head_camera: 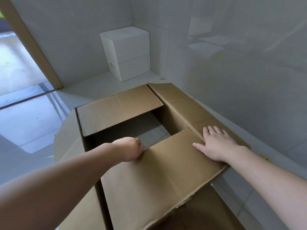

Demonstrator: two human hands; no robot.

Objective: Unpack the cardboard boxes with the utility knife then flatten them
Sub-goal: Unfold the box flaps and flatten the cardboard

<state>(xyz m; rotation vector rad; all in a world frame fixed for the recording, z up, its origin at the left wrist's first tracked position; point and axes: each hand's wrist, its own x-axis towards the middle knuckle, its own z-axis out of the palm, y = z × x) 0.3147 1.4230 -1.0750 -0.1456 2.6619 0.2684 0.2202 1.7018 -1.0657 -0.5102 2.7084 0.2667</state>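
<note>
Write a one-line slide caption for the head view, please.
Left hand grips the near flap edge of an open brown box; right hand lies flat on it; white box in the corner.

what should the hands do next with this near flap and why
Probably fold the near flap outward: the left hand grips its edge, the right hand lies flat on it, and the floor shows through the brown box, so it looks ready to collapse.

The one camera sits on my head, looking forward and steeply down. It is close over the open cardboard box point(132, 130), with both my forearms reaching in from the bottom edge, and the room's corner behind.
</note>
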